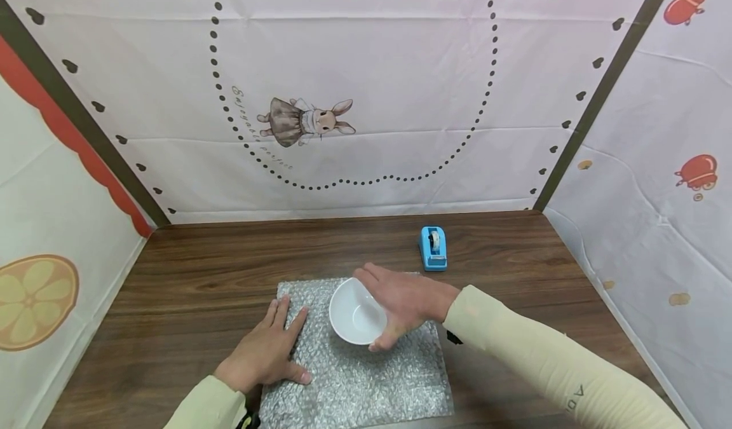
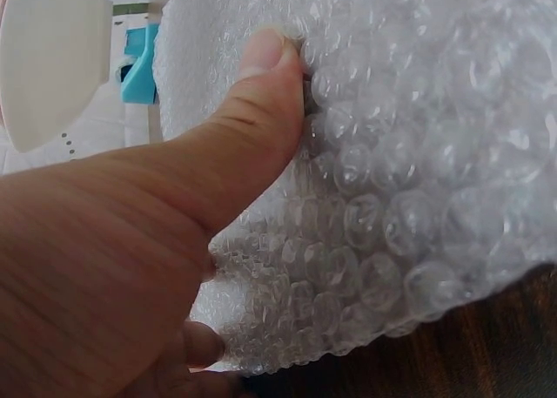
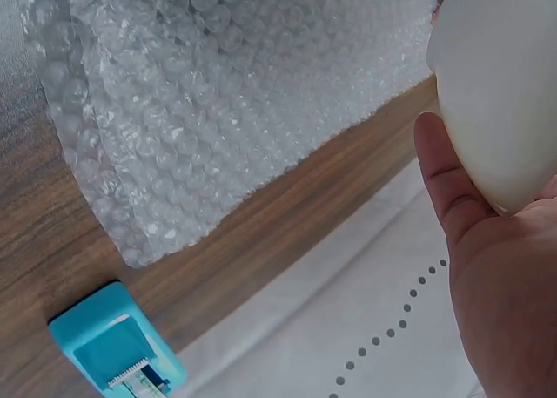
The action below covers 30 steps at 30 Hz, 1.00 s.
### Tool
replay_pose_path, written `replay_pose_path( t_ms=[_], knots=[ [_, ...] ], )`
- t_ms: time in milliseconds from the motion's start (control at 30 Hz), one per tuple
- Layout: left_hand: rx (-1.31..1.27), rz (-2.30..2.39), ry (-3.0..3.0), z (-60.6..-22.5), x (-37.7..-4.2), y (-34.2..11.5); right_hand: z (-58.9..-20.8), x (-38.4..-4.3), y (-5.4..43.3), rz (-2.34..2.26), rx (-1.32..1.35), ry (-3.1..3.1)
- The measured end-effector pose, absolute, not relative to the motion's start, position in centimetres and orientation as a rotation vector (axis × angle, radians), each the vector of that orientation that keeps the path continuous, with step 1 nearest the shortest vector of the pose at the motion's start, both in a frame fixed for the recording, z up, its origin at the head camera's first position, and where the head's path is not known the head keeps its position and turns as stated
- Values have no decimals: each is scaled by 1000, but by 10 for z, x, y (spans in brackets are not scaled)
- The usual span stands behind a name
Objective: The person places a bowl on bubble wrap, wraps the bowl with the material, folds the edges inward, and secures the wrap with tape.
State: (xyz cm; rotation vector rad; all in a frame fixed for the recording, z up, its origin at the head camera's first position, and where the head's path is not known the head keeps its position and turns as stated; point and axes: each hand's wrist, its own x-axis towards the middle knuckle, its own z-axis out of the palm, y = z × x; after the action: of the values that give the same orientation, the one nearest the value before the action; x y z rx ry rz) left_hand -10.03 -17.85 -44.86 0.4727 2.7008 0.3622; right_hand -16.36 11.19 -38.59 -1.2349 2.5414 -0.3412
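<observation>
A white bowl (image 1: pixel 356 314) is held by my right hand (image 1: pixel 400 302), whose thumb and fingers span its right side at the rim. In the right wrist view the bowl (image 3: pixel 500 84) appears side-on, with a finger along its wall. Below the bowl lies a sheet of clear bubble wrap (image 1: pixel 366 391), flat on the table. My left hand (image 1: pixel 265 349) rests with spread fingers on the sheet's left edge. In the left wrist view the thumb (image 2: pixel 252 111) lies straight on the bubbles (image 2: pixel 418 154).
A blue tape dispenser (image 1: pixel 433 251) stands behind the sheet, to the right of the bowl. The dark wooden table (image 1: pixel 229 257) is bordered at the back and both sides by printed white cloth (image 1: pixel 400 98).
</observation>
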Motion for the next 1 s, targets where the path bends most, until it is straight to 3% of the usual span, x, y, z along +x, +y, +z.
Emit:
replay_pose_path(
  t_ms=[1000],
  knots=[
    [487, 353, 2701, -446, -99, -178, -421, -153, 106, -257, -1236, 2525]
  ],
)
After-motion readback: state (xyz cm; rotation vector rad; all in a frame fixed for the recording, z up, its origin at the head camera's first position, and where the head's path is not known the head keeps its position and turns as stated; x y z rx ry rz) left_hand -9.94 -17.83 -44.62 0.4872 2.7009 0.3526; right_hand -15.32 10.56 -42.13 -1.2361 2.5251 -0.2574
